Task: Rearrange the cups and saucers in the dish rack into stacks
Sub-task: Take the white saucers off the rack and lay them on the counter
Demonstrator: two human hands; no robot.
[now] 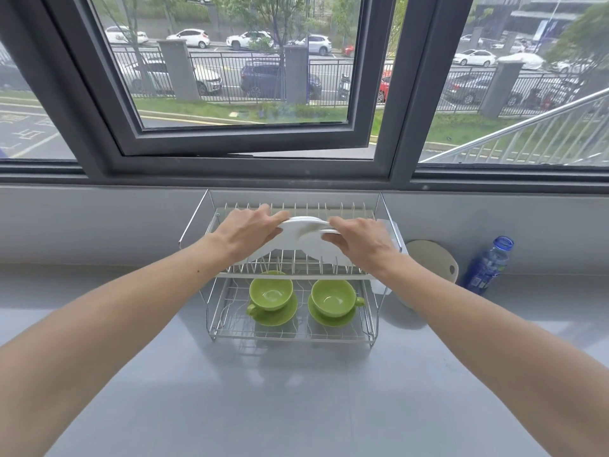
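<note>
A two-tier wire dish rack (211, 311) stands on the grey counter under the window. On its lower tier sit two green cups, each on a green saucer: the left cup (271, 293) on the left saucer (280, 316), the right cup (333, 296) on the right saucer (331, 319). Over the upper tier, my left hand (248, 230) grips the left edge of a white plate (304, 244). My right hand (359, 240) holds a second white plate edge (329, 231) next to it. The two plates overlap, and my hands hide much of them.
A round pale cutting board (433, 258) leans on the wall right of the rack. A blue plastic bottle (487, 265) stands further right. A white object (393, 232) hangs on the rack's right side. The open window frame (247, 143) juts in above the rack.
</note>
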